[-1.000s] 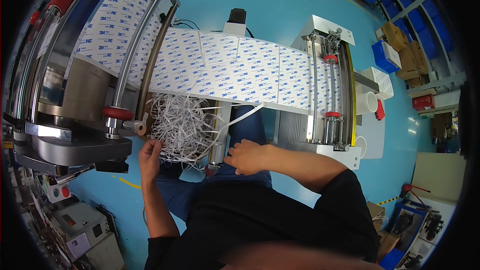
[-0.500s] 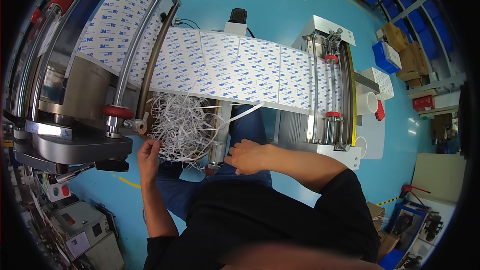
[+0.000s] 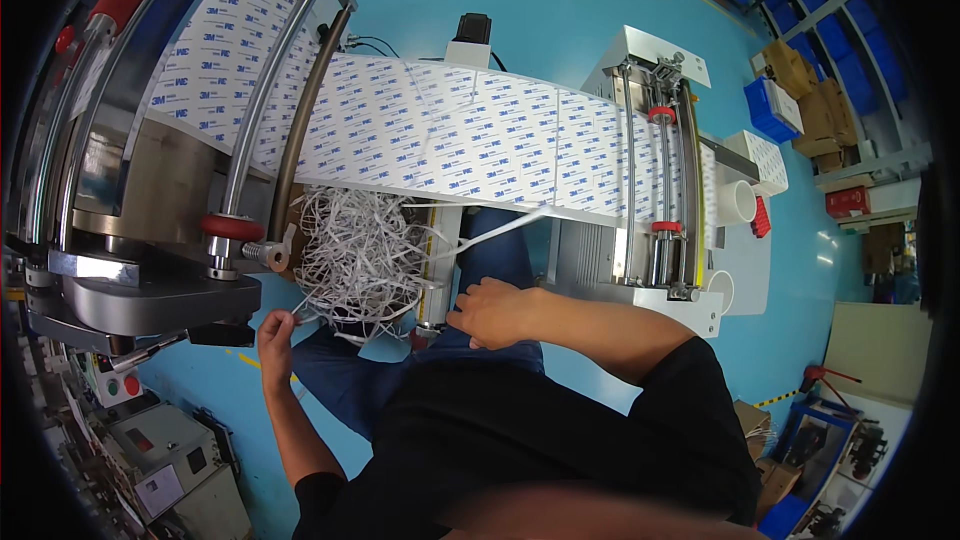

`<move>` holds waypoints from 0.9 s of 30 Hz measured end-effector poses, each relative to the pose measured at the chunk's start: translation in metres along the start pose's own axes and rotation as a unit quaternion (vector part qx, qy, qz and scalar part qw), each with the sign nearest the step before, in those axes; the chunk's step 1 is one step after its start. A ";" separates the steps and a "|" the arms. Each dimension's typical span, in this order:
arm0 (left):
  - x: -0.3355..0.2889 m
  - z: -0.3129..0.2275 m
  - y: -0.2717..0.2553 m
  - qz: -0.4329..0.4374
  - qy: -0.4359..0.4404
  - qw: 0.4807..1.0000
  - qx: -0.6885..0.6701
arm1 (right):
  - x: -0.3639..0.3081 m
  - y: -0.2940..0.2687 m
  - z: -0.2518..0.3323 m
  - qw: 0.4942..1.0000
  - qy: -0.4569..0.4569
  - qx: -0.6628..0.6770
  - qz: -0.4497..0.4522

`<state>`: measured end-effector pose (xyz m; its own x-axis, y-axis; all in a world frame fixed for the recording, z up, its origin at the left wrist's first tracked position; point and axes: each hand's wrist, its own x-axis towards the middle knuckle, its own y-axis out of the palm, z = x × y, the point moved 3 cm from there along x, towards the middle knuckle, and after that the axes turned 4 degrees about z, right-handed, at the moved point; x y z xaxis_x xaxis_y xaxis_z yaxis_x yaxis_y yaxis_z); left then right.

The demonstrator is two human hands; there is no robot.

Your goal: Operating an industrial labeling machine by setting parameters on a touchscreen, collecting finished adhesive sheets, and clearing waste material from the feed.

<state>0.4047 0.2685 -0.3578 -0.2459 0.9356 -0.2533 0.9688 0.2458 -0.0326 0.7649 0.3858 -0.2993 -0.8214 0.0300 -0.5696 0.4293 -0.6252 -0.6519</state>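
Observation:
Beside the tangled pile of thin white strips (image 3: 360, 260), my left hand (image 3: 275, 335) is closed in a pinch, and a thin white strip (image 3: 300, 308) runs from its fingertips to the pile. My right hand (image 3: 495, 312) lies over my thigh with its fingers curled, close to the end of a metal roller (image 3: 433, 305); the undersides of those fingers are hidden. Above both hands stretches a wide white sheet (image 3: 450, 140) with blue print, reaching from the left machine to the right one. One narrow strip (image 3: 505, 229) slants from the sheet's near edge down toward the pile.
On the left stands a machine with steel bars (image 3: 265, 90) and red collars (image 3: 232, 227). At the right, a roller unit (image 3: 660, 180) takes the sheet, with white cardboard cores (image 3: 738, 203) beyond it. Shelving with blue bins (image 3: 850, 50) lines the far right.
My left hand has moved left and slightly toward me, drawing a strip out from the pile. The sheet has shifted right through the roller unit. My right hand is nearly still.

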 end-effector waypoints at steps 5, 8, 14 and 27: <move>-0.022 0.021 -0.036 -0.059 -0.019 0.989 -0.135 | -0.001 0.003 -0.003 1.000 0.002 0.005 0.001; -0.019 0.025 -0.041 -0.016 0.008 0.982 -0.190 | -0.001 0.003 -0.003 1.000 -0.003 0.002 0.000; -0.011 0.018 -0.022 -0.076 0.007 0.973 -0.217 | -0.001 0.004 -0.007 1.000 0.005 0.009 0.001; -0.011 0.016 -0.027 -0.108 -0.018 0.987 -0.118 | 0.001 0.005 -0.004 1.000 0.007 0.019 -0.002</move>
<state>0.3819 0.2472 -0.3691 -0.4411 0.8461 -0.2992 0.8584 0.4950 0.1345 0.7679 0.3857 -0.3050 -0.8172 0.0431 -0.5748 0.4115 -0.6547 -0.6341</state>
